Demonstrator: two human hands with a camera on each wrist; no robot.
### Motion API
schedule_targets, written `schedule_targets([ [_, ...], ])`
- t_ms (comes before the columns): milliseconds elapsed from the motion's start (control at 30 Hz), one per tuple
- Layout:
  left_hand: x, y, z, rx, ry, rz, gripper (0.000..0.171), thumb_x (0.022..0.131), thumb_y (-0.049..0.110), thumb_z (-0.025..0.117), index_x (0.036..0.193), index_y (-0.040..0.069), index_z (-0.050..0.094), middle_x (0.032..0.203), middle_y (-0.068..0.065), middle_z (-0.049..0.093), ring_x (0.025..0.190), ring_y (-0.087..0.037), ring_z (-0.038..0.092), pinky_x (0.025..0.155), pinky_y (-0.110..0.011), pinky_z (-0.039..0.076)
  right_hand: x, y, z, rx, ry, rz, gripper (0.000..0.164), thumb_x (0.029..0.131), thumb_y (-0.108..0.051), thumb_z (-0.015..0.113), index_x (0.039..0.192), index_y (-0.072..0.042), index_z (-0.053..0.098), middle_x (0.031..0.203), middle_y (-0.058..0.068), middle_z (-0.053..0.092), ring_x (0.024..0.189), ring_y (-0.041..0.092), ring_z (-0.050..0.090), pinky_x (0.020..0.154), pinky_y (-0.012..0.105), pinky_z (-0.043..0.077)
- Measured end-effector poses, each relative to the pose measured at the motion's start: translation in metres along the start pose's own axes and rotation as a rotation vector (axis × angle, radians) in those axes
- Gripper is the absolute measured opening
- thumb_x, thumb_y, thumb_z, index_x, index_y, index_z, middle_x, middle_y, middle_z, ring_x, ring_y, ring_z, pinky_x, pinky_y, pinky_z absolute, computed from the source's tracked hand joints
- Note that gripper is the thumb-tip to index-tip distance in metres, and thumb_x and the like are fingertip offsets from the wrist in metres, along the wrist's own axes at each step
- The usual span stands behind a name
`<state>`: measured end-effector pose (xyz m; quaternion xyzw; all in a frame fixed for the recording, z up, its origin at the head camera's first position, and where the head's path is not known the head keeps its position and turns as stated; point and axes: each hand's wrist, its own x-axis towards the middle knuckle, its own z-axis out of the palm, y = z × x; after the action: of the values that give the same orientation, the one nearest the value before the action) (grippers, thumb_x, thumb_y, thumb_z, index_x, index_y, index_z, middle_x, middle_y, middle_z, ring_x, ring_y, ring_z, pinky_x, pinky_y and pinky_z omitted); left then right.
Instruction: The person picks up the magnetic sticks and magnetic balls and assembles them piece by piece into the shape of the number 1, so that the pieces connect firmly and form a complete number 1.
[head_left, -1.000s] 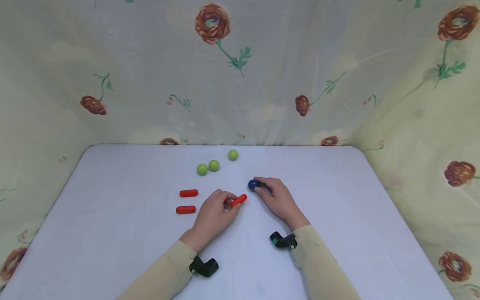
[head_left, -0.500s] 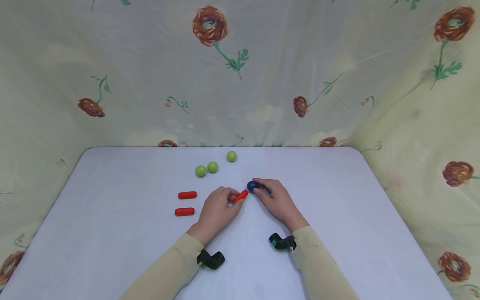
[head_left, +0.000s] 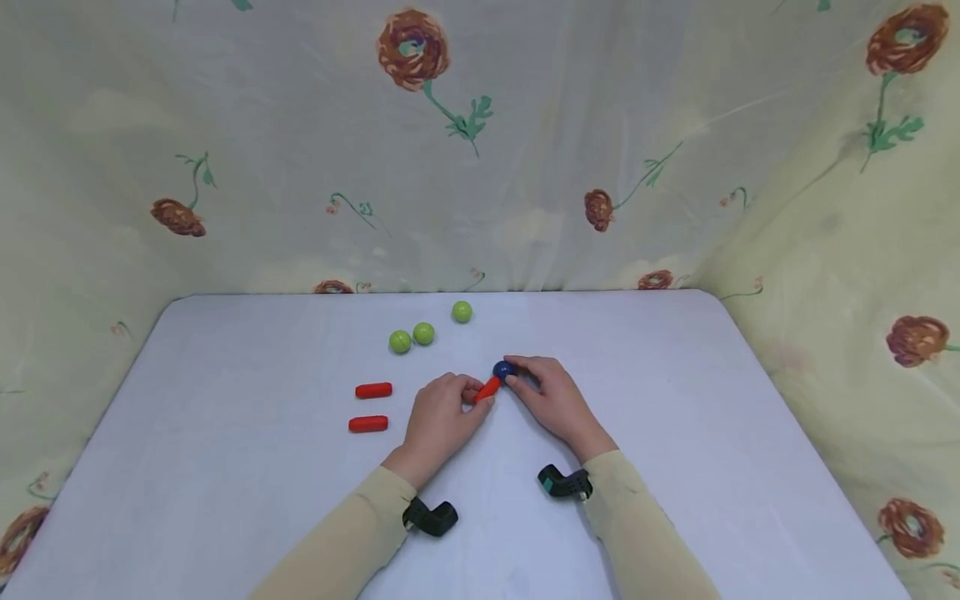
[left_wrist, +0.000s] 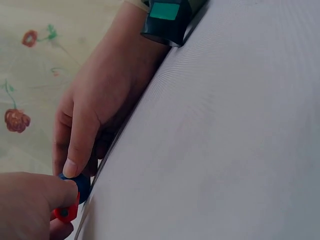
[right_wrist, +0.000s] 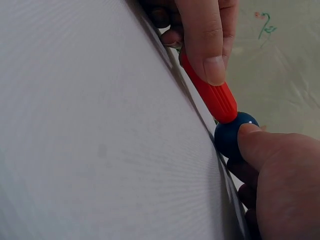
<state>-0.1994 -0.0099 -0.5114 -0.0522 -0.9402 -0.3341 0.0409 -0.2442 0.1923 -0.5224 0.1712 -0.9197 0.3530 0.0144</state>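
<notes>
Between thumb and fingers, my left hand [head_left: 444,419] pinches a short red rod [right_wrist: 212,95] with ridged sides. My right hand [head_left: 557,402] grips a dark blue ball [head_left: 503,370] at the middle of the table, its thumb on the near side. One end of the red rod touches the ball in the right wrist view. Seen from the left wrist, the rod's other end shows a hole, and the blue ball [left_wrist: 82,186] is partly covered by both thumbs.
Two more red rods, an upper one [head_left: 373,390] and a lower one [head_left: 368,424], lie left of my left hand. Farther back are three green balls [head_left: 423,333]. A flowered cloth [head_left: 480,208] hangs behind the white table [head_left: 225,483].
My left hand has moved right and slightly up, bringing the red rod's end against the blue ball. The right hand keeps its hold on the ball, almost still.
</notes>
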Motion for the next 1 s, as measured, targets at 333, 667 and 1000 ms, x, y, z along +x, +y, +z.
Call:
schedule_targets([
  [333, 0.0001, -0.0005, 0.0026, -0.002, 0.006, -0.009, 0.032, 0.092, 0.045, 0.073, 0.109, 0.017, 0.075, 0.09, 0.005, 0.067, 0.078, -0.011, 0.055, 0.072, -0.027, 0.046, 0.0015, -0.0021, -0.0028, -0.004, 0.002, -0.001, 0.041, 0.101, -0.036, 0.064, 0.138, -0.018, 0.064, 0.133, 0.005, 0.068, 0.131, 0.028, 0.058, 0.112, 0.05, 0.045],
  [667, -0.0035, -0.0007, 0.0008, 0.0, 0.004, 0.001, 0.032, 0.092, 0.043, 0.074, 0.109, 0.016, 0.075, 0.089, 0.006, 0.067, 0.08, -0.011, 0.056, 0.077, -0.03, 0.046, -0.0021, -0.0014, -0.0004, 0.008, 0.001, 0.017, 0.042, 0.101, -0.04, 0.063, 0.138, -0.02, 0.064, 0.133, 0.004, 0.068, 0.132, 0.027, 0.057, 0.112, 0.05, 0.045],
  [1000, -0.0037, 0.0, 0.0, 0.002, 0.006, -0.006, 0.031, 0.092, 0.043, 0.075, 0.109, 0.016, 0.075, 0.09, 0.006, 0.066, 0.082, -0.011, 0.056, 0.078, -0.03, 0.047, -0.0014, -0.0018, -0.0005, 0.016, 0.019, 0.009, 0.045, 0.099, -0.041, 0.065, 0.139, -0.02, 0.064, 0.132, 0.003, 0.069, 0.131, 0.027, 0.058, 0.112, 0.05, 0.045],
])
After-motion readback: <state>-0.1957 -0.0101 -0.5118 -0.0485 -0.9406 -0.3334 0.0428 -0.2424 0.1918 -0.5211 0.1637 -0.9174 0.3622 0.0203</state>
